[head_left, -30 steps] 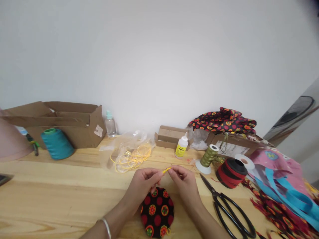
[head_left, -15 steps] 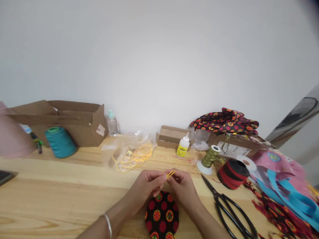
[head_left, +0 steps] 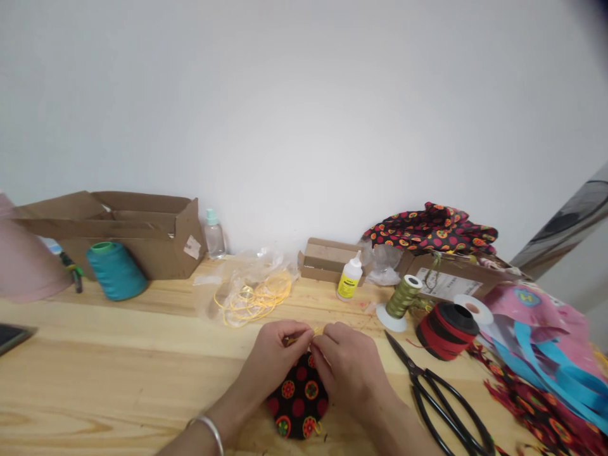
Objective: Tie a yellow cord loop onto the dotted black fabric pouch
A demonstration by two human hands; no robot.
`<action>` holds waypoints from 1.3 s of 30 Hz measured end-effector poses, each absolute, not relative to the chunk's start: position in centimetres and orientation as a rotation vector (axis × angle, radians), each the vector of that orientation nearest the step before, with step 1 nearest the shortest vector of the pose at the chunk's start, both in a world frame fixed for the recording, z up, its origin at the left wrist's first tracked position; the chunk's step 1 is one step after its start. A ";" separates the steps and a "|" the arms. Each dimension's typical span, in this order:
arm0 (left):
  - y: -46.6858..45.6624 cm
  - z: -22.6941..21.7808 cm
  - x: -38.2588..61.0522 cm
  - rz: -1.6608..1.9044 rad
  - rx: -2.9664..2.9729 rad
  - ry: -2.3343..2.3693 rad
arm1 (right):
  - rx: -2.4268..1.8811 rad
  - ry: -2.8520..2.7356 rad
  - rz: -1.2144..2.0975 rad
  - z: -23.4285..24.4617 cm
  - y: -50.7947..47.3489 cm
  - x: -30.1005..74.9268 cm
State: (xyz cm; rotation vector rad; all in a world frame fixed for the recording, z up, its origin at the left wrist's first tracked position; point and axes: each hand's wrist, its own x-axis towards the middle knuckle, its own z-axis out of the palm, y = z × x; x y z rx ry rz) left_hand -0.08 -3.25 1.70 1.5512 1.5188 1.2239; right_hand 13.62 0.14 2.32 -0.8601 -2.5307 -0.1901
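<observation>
My left hand [head_left: 280, 351] and my right hand [head_left: 349, 361] meet near the front middle of the wooden table, thumbs and fingers pinched close together. Between the fingertips shows a bit of yellow cord [head_left: 317, 330], mostly hidden by the fingers. Just below hangs or lies a small rounded pouch [head_left: 299, 399] of black fabric with red dots and flower rounds, its top covered by my hands. A small yellow loop sticks out at its lower right edge. On my left wrist is a silver bangle.
Black scissors [head_left: 427, 386] lie right of my right hand. Beyond stand a glue bottle [head_left: 349, 277], a green thread spool [head_left: 399, 297] and a red-black spool [head_left: 447, 330]. Yellow cord [head_left: 259, 301] in plastic, a teal thread cone [head_left: 116, 271] and a cardboard box [head_left: 185, 253] are leftward.
The pouch has shifted left and up, tilting slightly. The yellow loop between my fingertips is now largely covered, and my right hand has turned over it, knuckles up.
</observation>
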 end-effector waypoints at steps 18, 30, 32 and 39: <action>-3.7 2.4 -0.2 1.087 1.851 1.396 | -0.823 -2.115 0.673 2.9 2.1 15.2; -3.7 2.6 -0.2 1.172 1.530 1.276 | -0.917 -1.807 1.195 2.8 2.2 15.0; -3.6 2.6 -0.2 1.174 1.498 1.270 | -0.913 -1.811 1.202 2.9 2.1 15.0; -3.4 2.0 -0.4 1.190 1.360 1.260 | -0.799 -1.932 0.994 3.9 1.6 15.2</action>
